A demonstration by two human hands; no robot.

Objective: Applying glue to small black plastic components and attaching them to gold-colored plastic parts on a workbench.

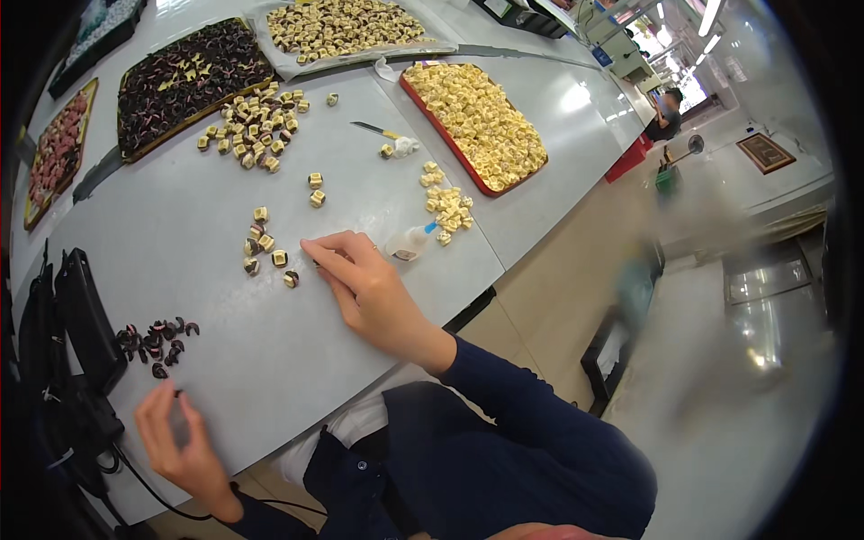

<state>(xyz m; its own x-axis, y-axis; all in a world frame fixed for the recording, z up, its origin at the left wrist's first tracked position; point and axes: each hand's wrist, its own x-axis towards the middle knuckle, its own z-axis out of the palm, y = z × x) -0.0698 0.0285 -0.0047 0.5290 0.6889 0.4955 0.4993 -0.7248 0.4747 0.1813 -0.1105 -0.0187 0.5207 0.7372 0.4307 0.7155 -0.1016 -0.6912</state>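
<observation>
Dark piece [178, 393] at your left fingertips, right hand [364, 288] by the cubes

Your left hand [184, 450] seems to pinch that small dark piece between thumb and forefinger, at the near left edge of the grey table [261, 378]. Just beyond it lies a loose heap of dark curved pieces [155, 342].

Your hands are well apart. The right has thumb and forefinger drawn close together above the tabletop; whether they grip anything, you can't tell from here. Just left of them sit a few two-tone cubes [261, 241], with a bigger pile [252, 126] farther back.

A bottle [409, 243] with a blue tip stands near your right hand, beside some loose yellow pieces [450, 211]. Beyond are a knife [373, 130] and a red tray [463, 164] heaped with yellow pieces.
</observation>
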